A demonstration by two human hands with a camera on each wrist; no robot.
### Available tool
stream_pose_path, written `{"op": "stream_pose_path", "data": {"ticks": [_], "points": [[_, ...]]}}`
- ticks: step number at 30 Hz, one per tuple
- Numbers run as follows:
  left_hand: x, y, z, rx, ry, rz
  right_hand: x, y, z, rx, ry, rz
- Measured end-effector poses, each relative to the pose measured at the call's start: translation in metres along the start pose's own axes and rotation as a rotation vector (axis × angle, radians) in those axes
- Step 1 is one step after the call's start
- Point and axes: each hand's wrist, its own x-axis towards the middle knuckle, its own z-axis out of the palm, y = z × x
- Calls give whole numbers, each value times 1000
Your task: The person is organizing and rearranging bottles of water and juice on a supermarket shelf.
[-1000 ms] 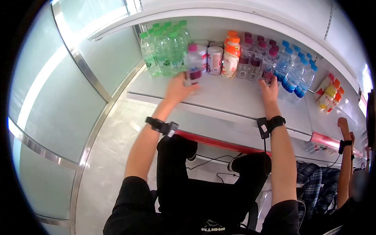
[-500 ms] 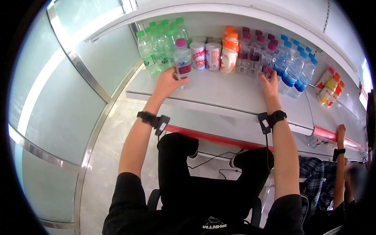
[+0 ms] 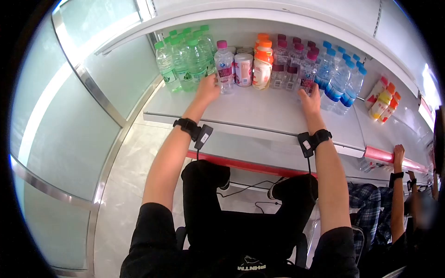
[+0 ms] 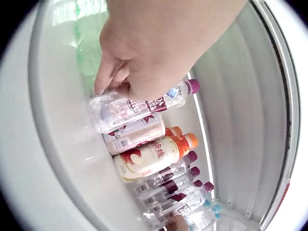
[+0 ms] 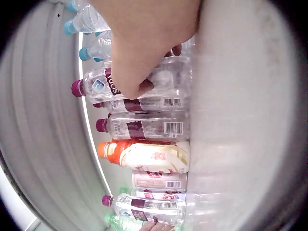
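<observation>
A clear purple-capped water bottle (image 3: 224, 67) stands upright on the white shelf beside a pale drink can (image 3: 243, 69). My left hand (image 3: 207, 89) is at its left side, fingers right at the lower part; whether they grip it or only touch it I cannot tell. Seen from the left wrist, this bottle (image 4: 139, 107) is partly covered by the hand (image 4: 154, 43). Further right, my right hand (image 3: 310, 99) holds another purple-capped bottle (image 3: 308, 69), thumb on one side and fingers on the other. That bottle (image 5: 98, 82) also shows in the right wrist view beneath the thumb.
Green-capped bottles (image 3: 183, 65) stand at the shelf's left end. Orange-capped bottles (image 3: 263, 67) and more purple-capped ones (image 3: 278, 65) fill the middle. Blue-capped bottles (image 3: 340, 81) stand close to my right hand. An upper shelf edge (image 3: 259, 9) overhangs. Another person's arm (image 3: 397, 199) is at right.
The left bottle has shifted right, now close beside the can. My left hand has gone from gripping around it to its left side. The right hand keeps hold of its bottle.
</observation>
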Motion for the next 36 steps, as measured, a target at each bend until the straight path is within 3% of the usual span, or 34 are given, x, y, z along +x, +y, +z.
{"op": "stream_pose_path", "data": {"ticks": [1, 3, 4, 6, 10, 12, 14, 17, 19, 22, 24, 28, 30, 33, 36], "points": [[-7, 1, -1, 2, -3, 4, -1, -4, -2, -36, -3, 3], [-32, 37, -15, -419, 133, -350, -1, -11, -4, -74, 0, 1], [-33, 27, -18, -422, 133, -347, 0, -13, -4, -68, -23, 40], [-43, 0, -21, -1061, -55, -339, 0, -13, -6, -80, -50, 79], [-60, 24, -17, -1115, 86, -379, 6, 1, -3, 16, -126, 135], [-64, 36, -15, -737, 123, -324, 8, 11, 0, 120, -183, 105], [-62, 32, -14, -799, 129, -327, 10, 23, 6, 134, -255, 95], [-59, 29, -11, -803, 126, -336, -7, -28, 1, 18, -361, 110], [-59, 28, -9, -749, 120, -341, -11, -31, 9, -200, -449, -37], [-59, 25, -6, -681, 114, -341, -20, -95, 21, -218, -621, 19], [-59, 23, -3, -569, 187, -215, -24, -122, 37, -218, -646, 13], [-59, 19, -3, -447, 127, -204, -20, -131, 78, -234, -644, 4], [-55, 17, 12, -469, 296, -191, -21, -135, 90, -250, -594, -15], [-54, 13, 15, -514, 337, -105, -21, -139, 104, -415, -596, -64], [-45, -3, 26, -493, 238, -44, -27, -138, 113, -415, -520, -88]]}}
